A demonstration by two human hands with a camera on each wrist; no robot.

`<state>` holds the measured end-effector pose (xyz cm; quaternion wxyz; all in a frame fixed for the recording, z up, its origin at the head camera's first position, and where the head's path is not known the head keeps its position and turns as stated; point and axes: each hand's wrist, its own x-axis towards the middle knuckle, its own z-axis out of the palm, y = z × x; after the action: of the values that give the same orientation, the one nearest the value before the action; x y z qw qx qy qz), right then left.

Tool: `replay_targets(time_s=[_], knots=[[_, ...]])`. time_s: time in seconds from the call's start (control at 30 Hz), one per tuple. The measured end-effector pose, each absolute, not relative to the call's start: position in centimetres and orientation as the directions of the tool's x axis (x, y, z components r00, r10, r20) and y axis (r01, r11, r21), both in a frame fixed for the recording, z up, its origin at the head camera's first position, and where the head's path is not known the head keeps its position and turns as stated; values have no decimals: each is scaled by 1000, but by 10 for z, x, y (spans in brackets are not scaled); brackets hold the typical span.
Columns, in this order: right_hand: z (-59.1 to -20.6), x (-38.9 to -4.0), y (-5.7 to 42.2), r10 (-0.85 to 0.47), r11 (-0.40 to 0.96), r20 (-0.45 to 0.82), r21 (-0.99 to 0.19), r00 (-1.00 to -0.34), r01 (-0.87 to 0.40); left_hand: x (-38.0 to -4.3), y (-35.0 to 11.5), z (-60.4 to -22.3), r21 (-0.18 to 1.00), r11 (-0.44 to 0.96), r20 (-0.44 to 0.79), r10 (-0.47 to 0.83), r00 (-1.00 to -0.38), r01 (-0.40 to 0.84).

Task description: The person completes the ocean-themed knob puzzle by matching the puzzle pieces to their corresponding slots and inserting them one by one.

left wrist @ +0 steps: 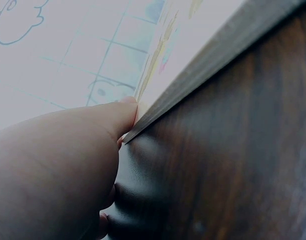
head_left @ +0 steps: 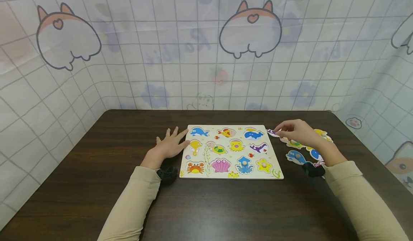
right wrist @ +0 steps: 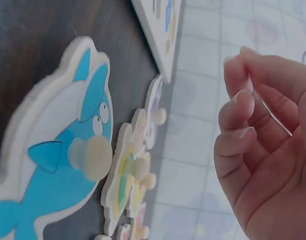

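Observation:
A wooden peg puzzle board (head_left: 206,165) with printed sea animals lies on the table. Knobs stand on its yellow star (head_left: 264,165) and blue squid (head_left: 244,166). My left hand (head_left: 169,146) has its fingers spread at the board's left side; the thumb touches that edge in the left wrist view. Off the board's right corner, my right hand (head_left: 300,131) is held over a purple puzzle piece (head_left: 273,133). The right wrist view shows the fingers loosely curled, thumb tip close to the index finger, with nothing held. The purple piece's knob (right wrist: 160,116) stands apart from them.
Several knobbed pieces lie right of the board, under and beside my right forearm. Among them are a blue whale piece (head_left: 295,157), a turtle piece (head_left: 295,145) and a yellow piece (head_left: 322,134). A printed cloth (head_left: 193,83) hangs behind the dark table (head_left: 219,208).

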<state>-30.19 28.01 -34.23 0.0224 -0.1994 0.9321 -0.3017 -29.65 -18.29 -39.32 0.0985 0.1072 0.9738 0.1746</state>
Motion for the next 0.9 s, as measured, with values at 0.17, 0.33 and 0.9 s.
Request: replay_targets(time_s=[0.17,0.33,0.9], knots=[[-346,-316,279,-356,757,60,-567,-933,-325,-296,-184,-393,354,920,-155,237,-959,170],[-348,-325,278,-311,779,6,-572,-951,-258,-296,-182,-393,359,917,-161,243,-957,172],[-355,-341,275,-214,877,-75,-455,-974,-157,-296,-181,-393,356,919,-158,235,-959,167]])
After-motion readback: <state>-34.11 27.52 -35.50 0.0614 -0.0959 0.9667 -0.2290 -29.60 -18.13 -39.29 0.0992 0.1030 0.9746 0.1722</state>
